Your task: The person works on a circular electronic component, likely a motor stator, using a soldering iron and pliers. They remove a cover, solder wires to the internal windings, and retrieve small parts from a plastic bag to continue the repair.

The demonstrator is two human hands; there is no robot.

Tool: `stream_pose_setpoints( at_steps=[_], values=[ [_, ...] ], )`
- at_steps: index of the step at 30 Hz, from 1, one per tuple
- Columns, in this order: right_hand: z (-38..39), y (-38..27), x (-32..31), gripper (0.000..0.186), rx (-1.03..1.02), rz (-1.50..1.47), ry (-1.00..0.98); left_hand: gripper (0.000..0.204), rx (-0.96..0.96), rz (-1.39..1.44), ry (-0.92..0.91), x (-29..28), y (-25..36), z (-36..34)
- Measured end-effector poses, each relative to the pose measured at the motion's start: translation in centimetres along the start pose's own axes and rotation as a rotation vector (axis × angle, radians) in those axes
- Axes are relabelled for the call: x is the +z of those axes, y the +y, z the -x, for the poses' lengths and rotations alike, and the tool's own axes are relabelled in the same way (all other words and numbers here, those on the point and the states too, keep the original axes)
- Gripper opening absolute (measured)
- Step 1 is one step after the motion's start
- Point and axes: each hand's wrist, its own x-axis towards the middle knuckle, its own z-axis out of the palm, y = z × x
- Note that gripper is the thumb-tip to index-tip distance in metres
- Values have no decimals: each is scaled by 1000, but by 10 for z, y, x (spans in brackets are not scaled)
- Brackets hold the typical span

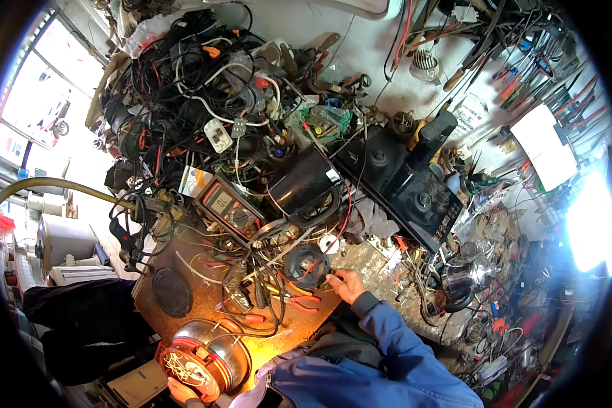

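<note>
My left hand (181,390) grips the lower rim of a round metal appliance (230,351) lying tilted at the table's near left corner. Its brown-red open underside (185,368) shows pale wires, under a warm orange light. Some of that hand's fingers are hidden by the rim. My right hand (347,285) has its fingers closed at the edge of a round black base (306,267), which resembles a kettle base. A multimeter (228,209) with a lit display leans behind the cables. Red-handled pliers (298,300) lie left of my right hand.
A black oval lid (172,292) lies on the brown table. Behind stand a black kettle (304,185) and a black appliance panel (401,180). Tangled cables (177,102) heap up at the back left. A shiny metal pot (466,280) sits among clutter at right.
</note>
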Motion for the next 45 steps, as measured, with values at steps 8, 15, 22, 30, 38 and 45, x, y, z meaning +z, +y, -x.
stream_pose_setpoints(
  at_steps=[8, 15, 22, 30, 38, 45],
  values=[
    [8, -10, -25, 35, 67, 14, 26, 66, 42, -94, 15, -1, -19, -14],
    [40, -6, -26, 35, 100, 23, 126, 71, 41, 10, -35, -1, -9, -18],
    [84, 25, -12, 30, 143, -56, 194, 70, 12, 190, -30, 8, 2, -17],
    [151, 65, -35, 20, 147, -288, 498, 69, 12, 152, -74, 20, -4, -30],
    [200, 52, -146, 51, 87, -39, 1377, 71, 56, 176, -59, 20, -15, -39],
    [170, 64, -203, 27, 42, -112, 1269, 70, 103, 122, -52, 19, -22, -51]
  ],
)
